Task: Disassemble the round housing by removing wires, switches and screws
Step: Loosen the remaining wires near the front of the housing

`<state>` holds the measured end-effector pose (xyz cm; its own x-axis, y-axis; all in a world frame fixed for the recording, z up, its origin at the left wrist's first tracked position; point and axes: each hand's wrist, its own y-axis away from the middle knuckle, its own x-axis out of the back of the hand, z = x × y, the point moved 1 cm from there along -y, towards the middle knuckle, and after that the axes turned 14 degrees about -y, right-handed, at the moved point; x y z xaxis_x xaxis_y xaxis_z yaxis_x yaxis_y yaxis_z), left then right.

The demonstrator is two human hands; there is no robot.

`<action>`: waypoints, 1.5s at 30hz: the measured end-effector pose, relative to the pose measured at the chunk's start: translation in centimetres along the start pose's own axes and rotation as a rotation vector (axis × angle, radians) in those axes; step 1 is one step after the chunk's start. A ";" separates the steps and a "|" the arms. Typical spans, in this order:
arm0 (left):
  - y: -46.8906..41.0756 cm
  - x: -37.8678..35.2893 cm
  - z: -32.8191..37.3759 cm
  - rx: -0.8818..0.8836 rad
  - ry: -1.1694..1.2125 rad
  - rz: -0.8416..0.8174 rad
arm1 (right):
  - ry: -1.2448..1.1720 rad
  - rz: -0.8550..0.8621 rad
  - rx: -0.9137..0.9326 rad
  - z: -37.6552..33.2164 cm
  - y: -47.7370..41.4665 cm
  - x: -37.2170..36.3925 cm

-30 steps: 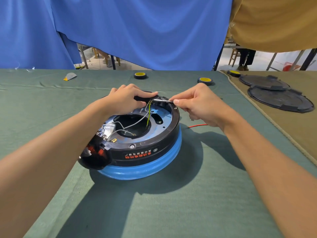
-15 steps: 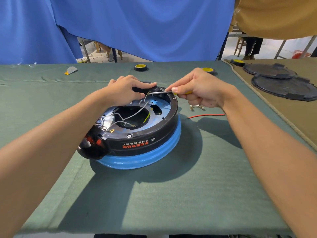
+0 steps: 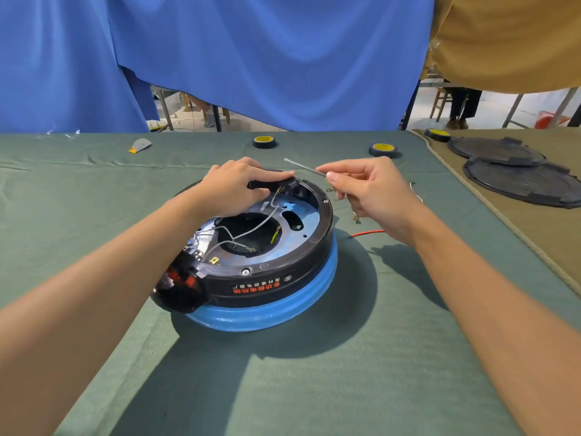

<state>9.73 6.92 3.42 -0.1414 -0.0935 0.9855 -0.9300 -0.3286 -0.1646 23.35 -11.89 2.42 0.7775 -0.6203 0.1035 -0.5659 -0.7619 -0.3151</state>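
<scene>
The round housing (image 3: 273, 272) sits at the centre of the frame on its blue base (image 3: 267, 313), open side up, with a thin grey lead (image 3: 251, 229) and a yellow-green wire (image 3: 276, 236) looping across its central hole. Our left hand (image 3: 234, 190) clamps a black block (image 3: 267, 185) on the far rim between fingers and thumb. Our right hand (image 3: 367, 190), just right of the rim, pinches a grey wire (image 3: 303, 167) between thumb and forefinger, its tip pointing to the upper left. We judge the main risk to be a hard tug on the remaining leads, which could snap a terminal or drag the housing across the green cloth (image 3: 283, 372) if the left hand eases. Dropped carelessly, the pinched wire could tangle with the red wire (image 3: 367, 233) lying to the right, and small screws could get lost in the cloth's folds.
</scene>
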 end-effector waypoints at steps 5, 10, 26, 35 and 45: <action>0.2 -0.1 -0.2 0.018 0.133 0.112 | 0.399 0.311 0.235 2.2 1.9 -0.5; 0.4 0.8 0.6 0.021 0.037 0.383 | 0.456 0.481 0.361 3.4 2.5 -0.1; 3.7 2.3 4.8 0.166 -0.122 -0.256 | 0.441 0.429 0.333 3.2 3.4 -0.2; 4.0 1.1 5.1 0.270 0.087 -0.247 | 0.433 0.423 0.311 3.2 3.7 -0.1; 2.8 5.4 6.3 0.316 0.597 0.247 | 0.055 0.458 0.177 0.7 3.2 0.7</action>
<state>8.52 -0.41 8.07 -0.5805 0.2999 0.7570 -0.7171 -0.6286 -0.3009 22.28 -14.62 0.79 0.4413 -0.8967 -0.0350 -0.7871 -0.3680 -0.4951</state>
